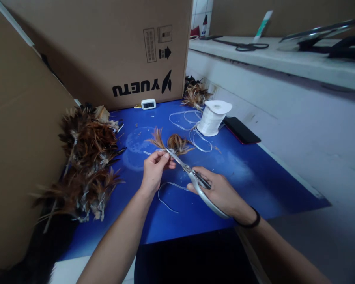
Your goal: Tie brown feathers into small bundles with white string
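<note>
Over the middle of the blue table, my left hand pinches a small bunch of brown feathers by its lower end, where white ribbon is wrapped. My right hand is closed around the handles of silver scissors. Their blades reach up and left to the ribbon just above my left fingertips; the blades look nearly together. Another brown feather bunch lies right behind the blade tips. A thin loose ribbon curls on the table below my hands.
A white ribbon spool stands at the right beside a dark phone. Feather bunches pile up at the left, with more feathers at the back. A small digital timer sits before a big cardboard box. Black scissors rest on the ledge.
</note>
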A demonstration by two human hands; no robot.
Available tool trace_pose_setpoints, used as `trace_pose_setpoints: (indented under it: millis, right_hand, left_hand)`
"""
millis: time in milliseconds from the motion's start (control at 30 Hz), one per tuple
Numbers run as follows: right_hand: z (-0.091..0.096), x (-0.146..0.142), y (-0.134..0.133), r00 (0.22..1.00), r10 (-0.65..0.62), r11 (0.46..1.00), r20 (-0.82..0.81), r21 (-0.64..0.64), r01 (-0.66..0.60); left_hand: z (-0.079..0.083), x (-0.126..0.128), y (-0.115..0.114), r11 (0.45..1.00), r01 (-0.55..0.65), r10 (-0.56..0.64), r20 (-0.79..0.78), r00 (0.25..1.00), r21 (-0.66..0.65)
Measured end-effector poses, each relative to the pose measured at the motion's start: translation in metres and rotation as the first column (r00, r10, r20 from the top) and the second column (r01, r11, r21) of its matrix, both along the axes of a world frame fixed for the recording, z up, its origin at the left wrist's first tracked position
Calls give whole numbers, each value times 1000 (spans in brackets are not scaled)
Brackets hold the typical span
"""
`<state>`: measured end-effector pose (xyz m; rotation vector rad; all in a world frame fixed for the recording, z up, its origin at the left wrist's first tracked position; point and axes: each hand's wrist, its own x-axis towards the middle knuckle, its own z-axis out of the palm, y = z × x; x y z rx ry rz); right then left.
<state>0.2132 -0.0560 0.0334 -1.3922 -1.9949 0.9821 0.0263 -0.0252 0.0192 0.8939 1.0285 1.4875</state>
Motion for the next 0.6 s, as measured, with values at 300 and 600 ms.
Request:
trace_pose_setpoints:
  millis: [300,600]
  right_hand:
    - [-2,0,1,1000,24,999,-20,-24,-24]
    - [-2,2,2,998,60,994,-37,-84,-63]
  left_hand:
    - [0,0,0,1000,6,-6,-8,1000,-16]
    - [-3,-2,1,999,35,-35,-54,998,3]
